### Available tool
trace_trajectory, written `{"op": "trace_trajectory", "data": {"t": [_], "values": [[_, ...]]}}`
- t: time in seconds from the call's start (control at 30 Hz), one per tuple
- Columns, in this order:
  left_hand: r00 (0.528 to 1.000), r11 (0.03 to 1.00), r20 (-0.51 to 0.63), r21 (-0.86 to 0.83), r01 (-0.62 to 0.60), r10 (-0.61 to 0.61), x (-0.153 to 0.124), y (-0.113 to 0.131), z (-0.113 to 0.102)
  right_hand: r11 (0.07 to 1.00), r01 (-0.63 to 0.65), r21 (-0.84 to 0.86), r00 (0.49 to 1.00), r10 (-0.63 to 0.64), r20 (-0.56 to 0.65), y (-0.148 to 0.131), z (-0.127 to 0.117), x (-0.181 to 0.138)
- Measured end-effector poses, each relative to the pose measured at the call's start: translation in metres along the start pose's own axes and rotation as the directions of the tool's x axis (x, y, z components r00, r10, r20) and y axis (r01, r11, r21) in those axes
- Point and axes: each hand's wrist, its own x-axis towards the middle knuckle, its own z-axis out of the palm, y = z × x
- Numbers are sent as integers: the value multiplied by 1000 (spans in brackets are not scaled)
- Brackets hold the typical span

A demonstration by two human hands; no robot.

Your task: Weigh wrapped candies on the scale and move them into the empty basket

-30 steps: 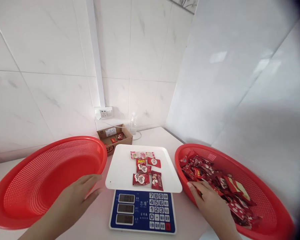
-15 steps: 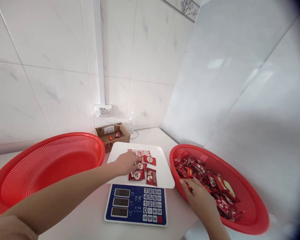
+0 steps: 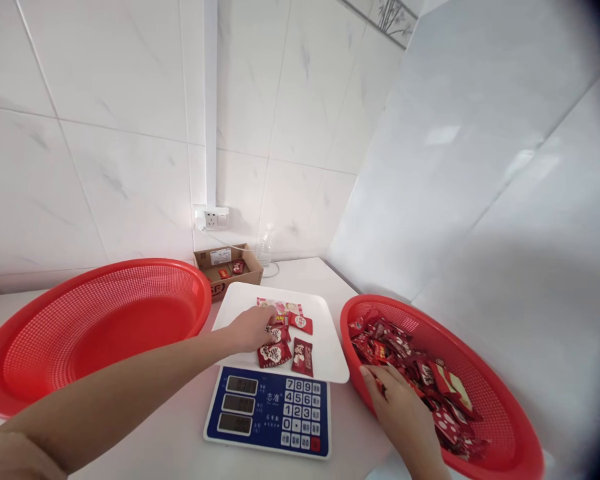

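Note:
My left hand [image 3: 253, 329] reaches over the white scale tray [image 3: 230, 307], its fingers closed around the edge of a small red-and-yellow candy packet [image 3: 281, 320]. Around it on the tray lie a pink-and-white packet [image 3: 283, 307], a red packet [image 3: 301, 323] and several dark red candy packets [image 3: 303, 357]. My right hand [image 3: 400, 407] is at the near rim of the right red basket [image 3: 510, 407], fingers curled over a red candy packet [image 3: 379, 385] that shows between thumb and fingers. Wrapped candies [image 3: 395, 337] fill part of that basket.
Below the tray is the scale's blue keypad panel [image 3: 267, 413]. At the left stands another red basket [image 3: 135, 327]. A cardboard box [image 3: 253, 270] with a few packets, a clear bottle [image 3: 266, 245] and a wall socket [image 3: 211, 219] are at the back.
The camera view has shifted slightly. My left fingers have moved a little over the packets, and the scale's readout has changed. My right hand stays at the basket rim.

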Motion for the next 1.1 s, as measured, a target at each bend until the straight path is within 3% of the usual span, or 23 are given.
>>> {"op": "trace_trajectory", "data": {"t": [0.1, 0.23, 0.47, 0.63, 0.77, 0.83, 0.93, 1.03, 1.1], "values": [[999, 997, -42, -74, 6, -9, -3, -3, -5, 1000, 14, 3, 1000, -14, -10, 1, 0, -1], [988, 997, -151, -77, 8, -19, -14, -14, -29, 1000, 22, 9, 1000, -22, -4, 1, 0, -1], [949, 985, -278, 38, 167, -151, -60, -63, -79, 999, 27, 17, 1000, -27, -9, 1, 0, -1], [910, 937, -318, 138, 322, -266, -86, -100, -85, 1000, -2, 8, 1000, 2, 14, -2, -3, -1], [901, 915, -312, 171, 364, -301, -93, -112, -82, 1000, -21, -2, 999, 21, 30, -4, -6, -2], [910, 922, -313, 186, 339, -271, -90, -106, -79, 1000, -24, -6, 999, 24, 35, -6, -7, -3], [947, 957, -285, 198, 211, -150, -80, -79, -70, 1000, -31, -5, 999, 31, 42, -7, -8, -3], [989, 987, -144, 159, 10, 13, -62, -37, -49, 999, -48, 0, 998, 48, 50, -7, -7, -3], [992, 986, -61, 132, -100, 109, -49, -12, -31, 999, -50, -2, 998, 50, 42, -8, -7, -3]]}}
